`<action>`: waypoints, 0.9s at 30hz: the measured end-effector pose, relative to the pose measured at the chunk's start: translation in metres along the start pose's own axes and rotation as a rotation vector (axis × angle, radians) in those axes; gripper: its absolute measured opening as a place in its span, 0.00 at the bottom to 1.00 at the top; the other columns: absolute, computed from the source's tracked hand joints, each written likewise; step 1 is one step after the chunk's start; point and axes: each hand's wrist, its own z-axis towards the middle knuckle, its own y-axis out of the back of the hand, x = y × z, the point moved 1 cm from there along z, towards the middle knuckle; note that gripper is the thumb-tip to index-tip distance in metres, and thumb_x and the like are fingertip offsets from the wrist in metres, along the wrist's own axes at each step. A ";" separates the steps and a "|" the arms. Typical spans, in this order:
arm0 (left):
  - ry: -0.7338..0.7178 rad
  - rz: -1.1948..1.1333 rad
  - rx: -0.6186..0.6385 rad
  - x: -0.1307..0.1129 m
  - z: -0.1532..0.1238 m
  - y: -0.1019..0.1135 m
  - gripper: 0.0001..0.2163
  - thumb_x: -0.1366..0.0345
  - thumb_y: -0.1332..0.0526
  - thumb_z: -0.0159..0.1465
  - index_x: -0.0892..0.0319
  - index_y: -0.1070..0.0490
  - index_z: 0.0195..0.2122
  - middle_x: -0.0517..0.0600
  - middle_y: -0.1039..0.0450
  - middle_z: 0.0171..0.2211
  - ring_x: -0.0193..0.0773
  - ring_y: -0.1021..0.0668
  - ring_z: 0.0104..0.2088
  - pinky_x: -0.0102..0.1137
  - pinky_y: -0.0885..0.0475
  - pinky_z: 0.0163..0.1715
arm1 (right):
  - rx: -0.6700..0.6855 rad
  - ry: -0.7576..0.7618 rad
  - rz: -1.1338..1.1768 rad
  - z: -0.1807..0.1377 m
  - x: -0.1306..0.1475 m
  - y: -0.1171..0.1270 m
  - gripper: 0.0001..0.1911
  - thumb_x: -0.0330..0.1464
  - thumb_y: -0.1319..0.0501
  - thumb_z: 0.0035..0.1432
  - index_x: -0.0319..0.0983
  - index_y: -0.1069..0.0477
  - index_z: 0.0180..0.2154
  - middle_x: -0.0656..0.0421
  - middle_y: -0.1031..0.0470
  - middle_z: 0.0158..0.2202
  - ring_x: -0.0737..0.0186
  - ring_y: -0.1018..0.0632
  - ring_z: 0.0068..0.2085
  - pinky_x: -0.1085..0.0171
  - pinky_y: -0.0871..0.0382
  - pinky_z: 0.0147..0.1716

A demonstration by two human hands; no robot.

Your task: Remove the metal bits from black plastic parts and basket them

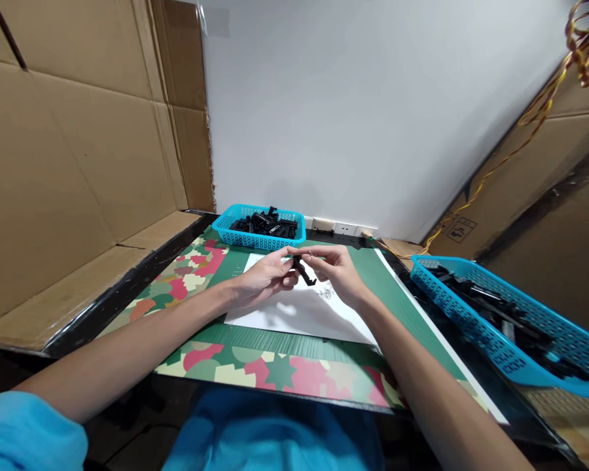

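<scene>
My left hand (267,276) and my right hand (338,271) meet over a white sheet (299,314) on the green mat (275,340). Between their fingertips they pinch a small black plastic part (303,269), which hangs down and to the right from the fingers. Both hands have their fingers closed on it. Some small pale bits lie on the sheet just under my right hand; I cannot make out what they are.
A blue basket (230,226) of black parts stands at the back of the mat. A larger blue basket (500,356) with black parts sits at the right. Cardboard walls rise on the left and right. A camouflage-patterned cloth (275,373) lies under the mat.
</scene>
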 end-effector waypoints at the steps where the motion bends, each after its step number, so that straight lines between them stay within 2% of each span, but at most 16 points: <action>1: -0.002 0.001 0.001 0.000 0.000 0.000 0.14 0.61 0.33 0.71 0.60 0.29 0.54 0.51 0.32 0.38 0.31 0.33 0.31 0.31 0.40 0.32 | -0.008 0.002 0.002 0.000 0.000 0.000 0.17 0.45 0.30 0.64 0.43 0.14 0.49 0.57 0.20 0.34 0.68 0.38 0.25 0.64 0.47 0.23; 4: -0.012 0.015 -0.001 -0.002 0.000 -0.003 0.15 0.60 0.32 0.70 0.60 0.30 0.54 0.53 0.29 0.39 0.31 0.33 0.31 0.30 0.40 0.32 | -0.071 0.011 0.001 0.002 -0.001 0.002 0.18 0.45 0.29 0.63 0.44 0.15 0.49 0.60 0.25 0.30 0.69 0.41 0.24 0.64 0.49 0.22; 9: -0.062 0.108 -0.062 -0.002 0.001 -0.001 0.20 0.56 0.29 0.68 0.59 0.33 0.53 0.52 0.27 0.38 0.30 0.32 0.29 0.30 0.42 0.30 | -0.167 0.048 -0.059 0.002 0.001 0.007 0.17 0.48 0.29 0.61 0.41 0.18 0.38 0.60 0.30 0.27 0.68 0.40 0.24 0.63 0.48 0.22; 11: -0.105 0.203 -0.094 0.000 0.004 0.005 0.20 0.54 0.30 0.68 0.59 0.34 0.52 0.50 0.27 0.35 0.30 0.32 0.28 0.29 0.44 0.29 | -0.162 0.086 -0.171 0.001 0.004 0.009 0.18 0.49 0.28 0.61 0.40 0.20 0.34 0.61 0.32 0.25 0.67 0.39 0.25 0.62 0.47 0.24; 14: -0.163 0.394 -0.147 0.004 0.008 0.017 0.19 0.53 0.32 0.69 0.58 0.34 0.52 0.45 0.31 0.28 0.31 0.31 0.26 0.29 0.44 0.28 | -0.128 0.178 -0.403 -0.001 0.006 0.010 0.17 0.47 0.28 0.60 0.40 0.19 0.34 0.62 0.36 0.23 0.65 0.39 0.26 0.61 0.47 0.26; 16: -0.200 0.490 -0.176 0.007 0.010 0.022 0.18 0.53 0.33 0.70 0.57 0.35 0.52 0.43 0.33 0.27 0.33 0.30 0.27 0.30 0.41 0.29 | -0.115 0.226 -0.522 -0.002 0.004 0.010 0.15 0.47 0.28 0.60 0.41 0.18 0.35 0.61 0.33 0.24 0.64 0.37 0.27 0.61 0.45 0.27; 21: -0.258 0.704 -0.201 0.005 0.007 0.022 0.12 0.57 0.38 0.73 0.56 0.35 0.50 0.48 0.28 0.32 0.38 0.25 0.33 0.33 0.34 0.34 | -0.074 0.269 -0.646 0.001 -0.009 0.014 0.12 0.43 0.30 0.64 0.41 0.19 0.34 0.59 0.27 0.27 0.64 0.34 0.27 0.61 0.42 0.29; 25: -0.361 1.072 -0.237 -0.001 -0.002 0.014 0.07 0.60 0.37 0.72 0.56 0.30 0.48 0.52 0.25 0.41 0.43 0.24 0.40 0.37 0.34 0.41 | -0.031 0.257 -0.706 0.003 -0.018 0.021 0.09 0.40 0.32 0.65 0.42 0.18 0.35 0.59 0.27 0.28 0.64 0.34 0.28 0.61 0.41 0.30; 27: -0.404 1.206 -0.237 -0.002 -0.005 0.013 0.05 0.62 0.36 0.71 0.56 0.27 0.45 0.53 0.25 0.41 0.45 0.25 0.42 0.38 0.35 0.42 | -0.004 0.253 -0.744 0.002 -0.020 0.023 0.08 0.38 0.33 0.66 0.42 0.18 0.35 0.59 0.28 0.28 0.64 0.34 0.27 0.61 0.42 0.30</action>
